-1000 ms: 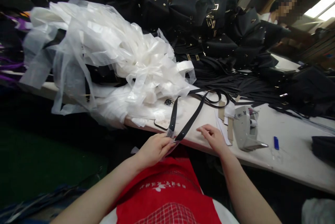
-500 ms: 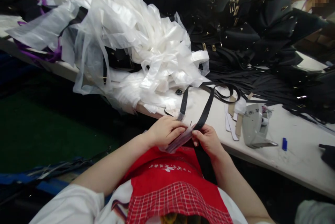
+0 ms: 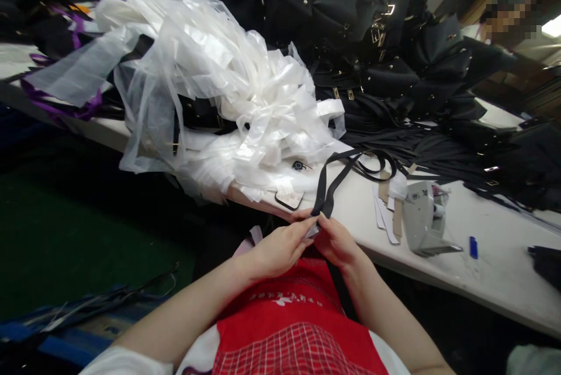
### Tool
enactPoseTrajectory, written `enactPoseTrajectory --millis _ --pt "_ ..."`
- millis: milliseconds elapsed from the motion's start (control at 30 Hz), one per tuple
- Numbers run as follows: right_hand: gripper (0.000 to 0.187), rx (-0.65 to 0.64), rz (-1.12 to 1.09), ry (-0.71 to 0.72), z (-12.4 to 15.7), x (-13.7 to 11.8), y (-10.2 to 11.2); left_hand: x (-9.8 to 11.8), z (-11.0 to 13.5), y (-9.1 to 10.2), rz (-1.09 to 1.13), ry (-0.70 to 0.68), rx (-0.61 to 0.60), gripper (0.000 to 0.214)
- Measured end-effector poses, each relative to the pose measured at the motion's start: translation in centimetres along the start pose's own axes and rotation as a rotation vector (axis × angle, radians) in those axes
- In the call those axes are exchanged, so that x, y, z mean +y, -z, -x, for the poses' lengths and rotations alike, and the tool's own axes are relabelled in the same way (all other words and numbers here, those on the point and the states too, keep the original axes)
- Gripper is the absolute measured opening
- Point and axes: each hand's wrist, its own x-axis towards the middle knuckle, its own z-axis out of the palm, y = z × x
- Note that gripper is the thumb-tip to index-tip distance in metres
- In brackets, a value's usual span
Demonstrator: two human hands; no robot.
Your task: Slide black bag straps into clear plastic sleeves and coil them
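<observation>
A black strap [image 3: 321, 188] with a long loop runs from the table down to my two hands, where its two lengths come close together. My left hand [image 3: 283, 246] is closed on the strap's near end and on a bit of clear plastic film [image 3: 312, 231]. Pressed up against it, my right hand [image 3: 339, 242] pinches the same strap end with its thumb on top. My fingers hide part of the film and the tips of the strap. The strap's far part lies coiled on the white table [image 3: 350, 220].
A heap of clear plastic sleeves [image 3: 263, 94] covers the table's left side. Black bags [image 3: 390, 77] and black straps [image 3: 421, 150] pile up behind. To the right are a tape dispenser [image 3: 423, 217], card strips [image 3: 397, 217] and a blue object [image 3: 473, 247]. Another person [image 3: 508, 18] is at the back right.
My hands have come together, bringing the two strap lengths close side by side. The plastic film that stretched between my hands is now mostly hidden by my fingers. The view has tilted up slightly.
</observation>
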Motion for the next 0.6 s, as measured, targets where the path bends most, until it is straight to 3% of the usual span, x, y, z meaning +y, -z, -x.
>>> enactPoseTrajectory --millis 167,267,333,467,533,600 --pt "0.039 0.117 -0.018 0.086 0.0 -0.3 -1.4 -0.2 1.1 -1.3 -0.059 0.023 0.106 0.06" --pt "0.039 0.128 -0.026 0.086 0.2 -0.2 -1.4 -0.3 1.3 -1.7 0.028 -0.055 0.249 0.066" --pt "0.033 0.12 0.003 0.14 0.4 0.0 -1.2 -0.2 1.2 -1.3 0.126 -0.02 0.292 0.061" --pt "0.022 0.042 0.077 0.155 0.7 -0.1 -0.6 0.1 0.6 0.5 0.289 0.137 0.098 0.027" --pt "0.022 0.083 0.028 0.185 0.4 -1.0 -0.2 0.3 0.3 1.2 0.321 0.161 -0.017 0.015" --pt "0.023 0.174 -0.076 0.22 -0.3 -2.5 0.3 0.3 0.2 1.5 0.368 0.2 -0.139 0.019"
